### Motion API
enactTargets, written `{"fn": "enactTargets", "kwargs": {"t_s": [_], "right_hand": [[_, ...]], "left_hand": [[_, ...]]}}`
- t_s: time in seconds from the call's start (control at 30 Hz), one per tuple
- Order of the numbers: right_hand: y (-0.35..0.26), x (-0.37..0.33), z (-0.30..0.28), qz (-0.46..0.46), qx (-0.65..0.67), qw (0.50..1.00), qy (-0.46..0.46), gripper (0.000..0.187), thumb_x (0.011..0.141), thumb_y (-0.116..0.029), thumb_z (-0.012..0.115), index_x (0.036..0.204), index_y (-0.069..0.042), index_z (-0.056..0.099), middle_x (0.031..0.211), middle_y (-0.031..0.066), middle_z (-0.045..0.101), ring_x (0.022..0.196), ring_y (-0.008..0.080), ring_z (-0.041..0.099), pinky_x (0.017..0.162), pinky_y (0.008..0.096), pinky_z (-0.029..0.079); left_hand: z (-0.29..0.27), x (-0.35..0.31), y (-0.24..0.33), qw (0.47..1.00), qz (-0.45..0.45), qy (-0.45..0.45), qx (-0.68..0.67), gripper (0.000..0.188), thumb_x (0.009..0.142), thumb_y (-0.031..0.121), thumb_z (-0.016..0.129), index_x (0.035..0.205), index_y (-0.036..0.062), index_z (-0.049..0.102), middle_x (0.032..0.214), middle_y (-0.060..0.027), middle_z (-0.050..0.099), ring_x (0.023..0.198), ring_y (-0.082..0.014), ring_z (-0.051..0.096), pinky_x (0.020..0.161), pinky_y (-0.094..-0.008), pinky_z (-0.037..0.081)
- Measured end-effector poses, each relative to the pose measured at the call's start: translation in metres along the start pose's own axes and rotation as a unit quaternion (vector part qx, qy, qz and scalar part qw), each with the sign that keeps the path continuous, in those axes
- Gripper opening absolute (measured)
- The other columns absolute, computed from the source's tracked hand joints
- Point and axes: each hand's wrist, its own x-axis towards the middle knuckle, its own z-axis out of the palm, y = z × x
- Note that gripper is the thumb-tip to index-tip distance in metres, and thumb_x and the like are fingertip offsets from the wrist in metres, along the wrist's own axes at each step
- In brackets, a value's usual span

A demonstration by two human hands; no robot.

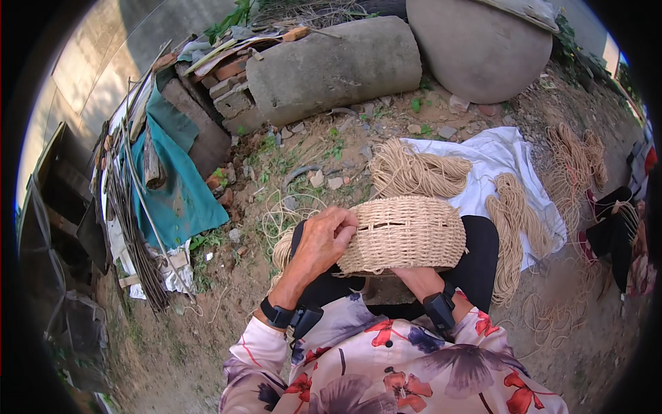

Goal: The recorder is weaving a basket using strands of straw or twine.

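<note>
A woven basket (407, 234) of pale tan cord rests on my lap with its rounded, ribbed side up. A dark slit runs across its weave near the top. My left hand (323, 238) is closed in a pinch against the basket's left side; what lies between the fingertips is hidden. My right hand (422, 281) reaches into the basket from below, so its fingers are out of sight. Beside my left knee, loose cord (281, 252) lies in loops and a bundle.
Beyond my knees, a thick cord hank (414, 169) lies partly on a white sheet (500, 148), with another hank (514, 234) to the right. A concrete cylinder (338, 69) and bricks lie far off. Teal cloth (179, 179) hangs at left. Another person's legs (610, 231) show at right.
</note>
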Motion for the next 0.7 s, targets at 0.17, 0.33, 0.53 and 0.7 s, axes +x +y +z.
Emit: {"fn": "enactTargets", "kwargs": {"t_s": [0.17,0.33,0.53,0.7], "right_hand": [[-0.018,0.026,-0.011,0.142,0.309,0.940,0.007,0.045,0.103,-0.034,0.043,0.138,-0.008,0.049,0.138,0.0131,0.055,0.127,0.0281,0.050,0.111,0.0416,0.038],[-0.021,0.026,-0.017,0.189,0.464,0.865,0.008,0.045,0.103,-0.034,0.043,0.138,-0.008,0.049,0.138,0.0131,0.055,0.127,0.0282,0.050,0.112,0.0417,0.038],[-0.023,0.021,-0.022,0.204,0.577,0.790,0.011,0.045,0.102,-0.035,0.044,0.138,-0.008,0.048,0.139,0.0131,0.055,0.127,0.0282,0.050,0.112,0.0419,0.037],[-0.026,0.017,-0.027,0.210,0.621,0.755,0.013,0.046,0.102,-0.035,0.044,0.139,-0.008,0.048,0.139,0.0131,0.055,0.127,0.0283,0.050,0.112,0.0420,0.037]], "left_hand": [[0.004,0.002,0.004,0.999,0.032,0.020,0.017,0.008,0.084,0.004,0.069,0.090,-0.0006,0.069,0.081,-0.0120,0.068,0.074,-0.0235,0.066,0.068,-0.0333,0.051],[0.002,0.004,0.004,0.997,0.068,0.017,0.042,0.008,0.084,0.003,0.069,0.090,-0.0018,0.069,0.083,-0.0145,0.069,0.075,-0.0283,0.068,0.068,-0.0356,0.053],[-0.004,0.005,0.006,0.994,0.080,-0.023,0.075,0.009,0.083,0.004,0.069,0.090,-0.0022,0.070,0.083,-0.0157,0.069,0.073,-0.0309,0.068,0.068,-0.0372,0.054],[-0.005,0.007,0.013,0.997,0.051,-0.034,0.052,0.012,0.084,0.009,0.068,0.090,-0.0014,0.070,0.084,-0.0177,0.069,0.075,-0.0353,0.068,0.070,-0.0402,0.054]]}}
